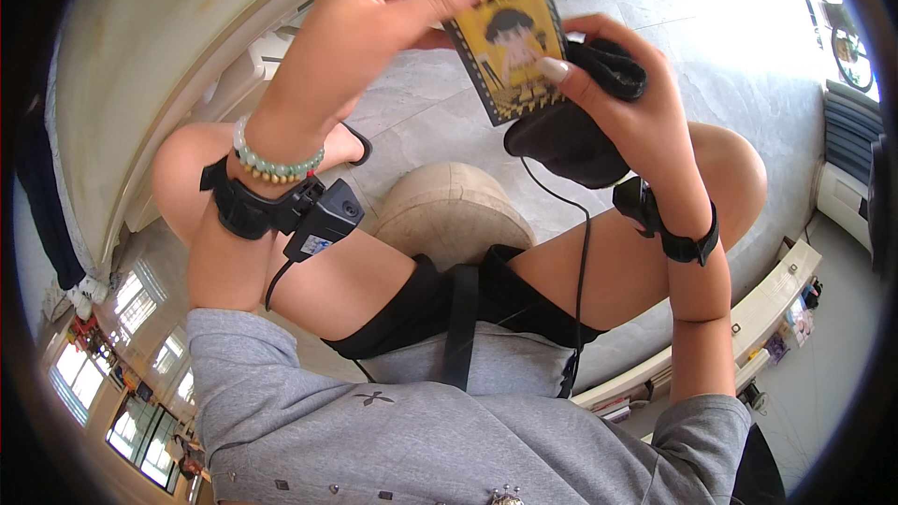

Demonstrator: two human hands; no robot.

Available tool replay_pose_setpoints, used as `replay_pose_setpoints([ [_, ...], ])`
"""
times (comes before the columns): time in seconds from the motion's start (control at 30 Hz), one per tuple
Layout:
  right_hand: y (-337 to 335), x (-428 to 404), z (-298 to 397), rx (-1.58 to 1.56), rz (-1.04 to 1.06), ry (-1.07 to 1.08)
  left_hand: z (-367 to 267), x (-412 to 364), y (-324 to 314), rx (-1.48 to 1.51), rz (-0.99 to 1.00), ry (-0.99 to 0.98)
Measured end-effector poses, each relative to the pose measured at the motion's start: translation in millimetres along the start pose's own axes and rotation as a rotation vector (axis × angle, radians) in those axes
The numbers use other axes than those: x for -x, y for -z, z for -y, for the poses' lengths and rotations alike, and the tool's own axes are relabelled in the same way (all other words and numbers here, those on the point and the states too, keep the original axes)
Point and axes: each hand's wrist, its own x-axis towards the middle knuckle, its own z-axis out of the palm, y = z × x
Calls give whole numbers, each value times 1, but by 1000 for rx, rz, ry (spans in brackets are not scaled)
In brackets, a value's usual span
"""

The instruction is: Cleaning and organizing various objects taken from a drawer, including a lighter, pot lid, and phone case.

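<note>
A yellow printed card (510,31) with a black border and a cartoon figure is held up at the top middle. My left hand (393,10) pinches its upper end, where a whitish strip crosses it. My right hand (631,91) grips the card's right edge, the thumb lying on its front. That same hand holds a folded black cloth item (607,69), which looks like socks. More black fabric (568,144) hangs below the card, partly covered by the right hand. The left fingertips are blurred and cut by the frame's top.
Between my knees stands a rounded beige stool or pouf (454,214) on grey floor tiles (414,105). A strapped camera (326,221) sits on my left wrist, and a black cable (586,238) hangs by my right thigh. Pale furniture (175,28) curves along the left; a drawer unit (765,294) is at right.
</note>
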Motion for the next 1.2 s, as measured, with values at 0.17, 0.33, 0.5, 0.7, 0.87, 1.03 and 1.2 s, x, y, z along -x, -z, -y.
replay_pose_setpoints([
  [0.17, 11, -2, 21, 338, -50, -154, 25, -15, 23, 343, -139, 108],
  [0.33, -6, 1, 18, 334, -148, 4, 34, -9, -18, 686, -168, 237],
  [0.5, -5, 4, 3, 188, -172, 112, 48, -11, -19, 791, 99, 255],
  [0.7, 2, 5, 11, 276, -219, 516, 42, -21, -29, 744, -6, 214],
  [0.87, 3, 4, 11, 320, -231, 389, 59, -30, 12, 499, -111, 38],
  [1.03, -1, 9, 0, -135, -118, 72, 7, -25, 17, 148, -249, -61],
  [1.2, -7, 12, 18, -293, 294, -287, -13, -22, 16, -66, -176, -159],
])
